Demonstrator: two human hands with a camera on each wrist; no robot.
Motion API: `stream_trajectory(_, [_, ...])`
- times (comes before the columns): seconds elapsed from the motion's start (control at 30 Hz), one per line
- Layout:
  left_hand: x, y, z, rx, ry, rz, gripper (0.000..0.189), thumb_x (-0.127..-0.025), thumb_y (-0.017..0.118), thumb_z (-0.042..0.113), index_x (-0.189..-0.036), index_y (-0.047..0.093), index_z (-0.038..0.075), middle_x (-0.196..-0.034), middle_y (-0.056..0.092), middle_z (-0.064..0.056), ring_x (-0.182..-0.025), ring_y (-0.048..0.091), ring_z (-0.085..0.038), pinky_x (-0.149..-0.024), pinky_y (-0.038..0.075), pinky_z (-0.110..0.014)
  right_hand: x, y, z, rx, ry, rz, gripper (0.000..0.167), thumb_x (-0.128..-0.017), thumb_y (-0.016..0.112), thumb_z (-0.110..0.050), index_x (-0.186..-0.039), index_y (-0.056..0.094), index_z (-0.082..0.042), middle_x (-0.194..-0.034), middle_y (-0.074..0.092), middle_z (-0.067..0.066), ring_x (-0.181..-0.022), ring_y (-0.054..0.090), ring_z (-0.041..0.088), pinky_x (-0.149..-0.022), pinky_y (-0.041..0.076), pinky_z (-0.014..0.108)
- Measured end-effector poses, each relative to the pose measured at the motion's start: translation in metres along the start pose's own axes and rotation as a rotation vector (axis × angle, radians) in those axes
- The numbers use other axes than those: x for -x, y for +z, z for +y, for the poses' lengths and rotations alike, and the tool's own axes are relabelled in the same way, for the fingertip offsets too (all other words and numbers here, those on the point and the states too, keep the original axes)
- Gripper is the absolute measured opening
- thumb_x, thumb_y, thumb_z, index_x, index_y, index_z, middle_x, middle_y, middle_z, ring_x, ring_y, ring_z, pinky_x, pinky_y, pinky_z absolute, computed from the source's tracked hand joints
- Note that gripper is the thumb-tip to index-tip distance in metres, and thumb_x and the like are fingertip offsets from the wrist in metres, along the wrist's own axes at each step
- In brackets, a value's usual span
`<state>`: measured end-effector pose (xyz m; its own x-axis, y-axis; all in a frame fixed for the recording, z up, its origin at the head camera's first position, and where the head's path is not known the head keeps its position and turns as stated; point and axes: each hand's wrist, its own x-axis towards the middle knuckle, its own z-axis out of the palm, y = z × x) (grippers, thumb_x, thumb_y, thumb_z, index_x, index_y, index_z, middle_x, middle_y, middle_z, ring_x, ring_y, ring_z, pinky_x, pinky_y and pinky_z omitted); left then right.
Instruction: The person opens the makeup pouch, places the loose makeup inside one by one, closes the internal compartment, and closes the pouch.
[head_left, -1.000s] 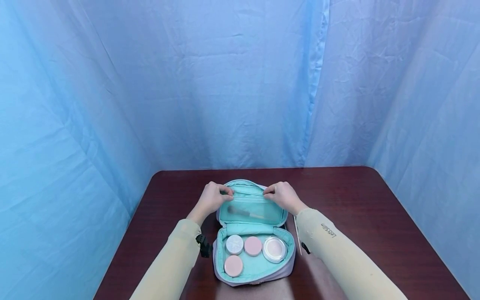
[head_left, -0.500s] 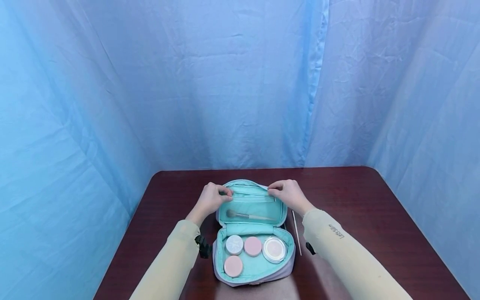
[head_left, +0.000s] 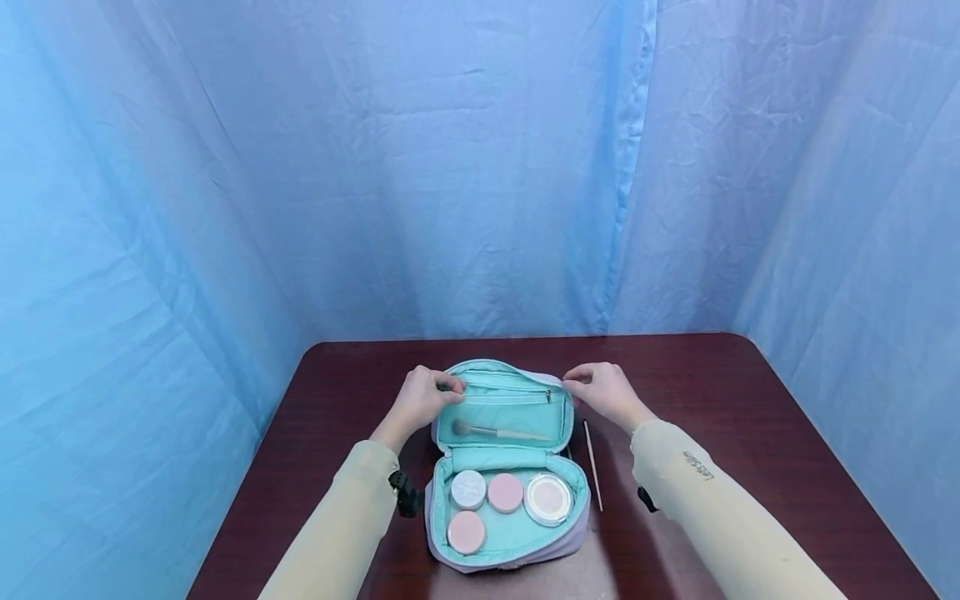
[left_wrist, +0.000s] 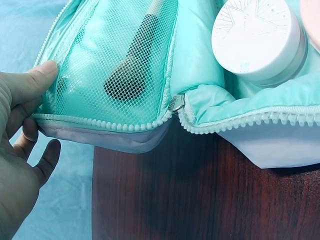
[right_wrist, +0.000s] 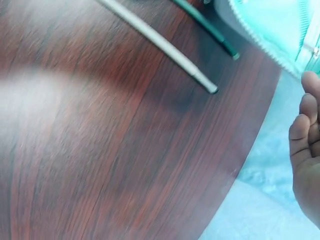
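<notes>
A lilac cosmetic bag [head_left: 558, 548] with turquoise lining lies unfolded. My left hand [head_left: 420, 400] pinches the upper left rim of its lid, thumb inside and fingers beneath in the left wrist view. Behind the lid's mesh pocket [left_wrist: 85, 95] lies a makeup brush [head_left: 498, 432]; the pocket's zipper pull [head_left: 549, 396] sits at the right end. My right hand [head_left: 606, 392] is at the lid's upper right edge, its fingers loosely bent in the right wrist view. The bag's base holds a white-lidded jar [head_left: 468, 490], two pink-lidded jars [head_left: 506, 492] and a round compact [head_left: 548, 499].
To the right of the bag a thin pale stick [head_left: 592, 467] lies on the dark wooden table [head_left: 697, 433]. A green stick [right_wrist: 210, 27] lies beside it, close to the bag. Blue curtains [head_left: 480, 208] hang around the table.
My right hand has moved right, from the pocket's zipper to the lid's right edge, uncovering the zipper pull. The brush shows more level in the pocket. My left hand stays put.
</notes>
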<state>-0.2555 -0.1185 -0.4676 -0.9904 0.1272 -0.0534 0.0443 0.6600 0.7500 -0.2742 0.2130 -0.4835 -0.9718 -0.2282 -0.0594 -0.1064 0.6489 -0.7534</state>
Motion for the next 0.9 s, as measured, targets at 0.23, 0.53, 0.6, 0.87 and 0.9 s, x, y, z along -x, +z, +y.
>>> stream_trajectory(0.23, [-0.002,0.000,-0.004,0.000,-0.001,0.001,0.011,-0.092,0.078,0.015,-0.082,0.079,0.018,-0.111,0.076,0.000,-0.097,0.062,-0.021,-0.063,0.044,-0.029,0.008,-0.002,0.010,0.068,0.111,-0.097,0.023,-0.097,0.069,-0.019,-0.108,0.074,0.000,-0.073,0.070,0.017,-0.073,0.069,0.034,-0.074,0.055,0.037])
stream_trajectory(0.53, [-0.002,0.001,-0.004,0.017,-0.012,-0.002,0.011,-0.092,0.078,0.015,-0.081,0.078,0.018,-0.109,0.077,0.001,-0.110,0.064,-0.023,-0.066,0.046,-0.030,0.016,-0.002,0.023,0.190,0.214,-0.219,0.017,-0.094,0.071,-0.014,-0.098,0.072,0.002,-0.066,0.068,0.014,-0.063,0.067,0.027,-0.064,0.058,0.038])
stream_trajectory(0.6, [-0.002,0.001,-0.005,0.019,-0.012,-0.003,0.011,-0.092,0.078,0.015,-0.081,0.078,0.017,-0.109,0.076,0.001,-0.108,0.064,-0.023,-0.066,0.046,-0.030,0.017,-0.002,0.025,0.206,0.243,-0.240,0.016,-0.094,0.071,-0.015,-0.089,0.073,0.001,-0.064,0.067,0.012,-0.060,0.066,0.025,-0.060,0.058,0.038])
stream_trajectory(0.87, [-0.003,0.001,-0.006,0.022,-0.002,-0.002,0.012,-0.091,0.078,0.014,-0.080,0.077,0.017,-0.107,0.077,0.001,-0.107,0.064,-0.022,-0.066,0.046,-0.030,0.019,0.002,0.027,0.186,0.359,-0.310,0.025,-0.091,0.075,-0.017,-0.076,0.071,0.003,-0.059,0.066,0.012,-0.050,0.063,0.020,-0.048,0.052,0.031])
stream_trajectory(0.9, [-0.003,0.001,-0.006,0.025,0.001,-0.002,0.012,-0.091,0.078,0.014,-0.079,0.077,0.017,-0.107,0.077,0.000,-0.105,0.064,-0.022,-0.066,0.046,-0.030,0.020,0.002,0.026,0.185,0.371,-0.314,0.025,-0.090,0.076,-0.018,-0.077,0.070,0.003,-0.058,0.066,0.012,-0.049,0.063,0.019,-0.048,0.052,0.031])
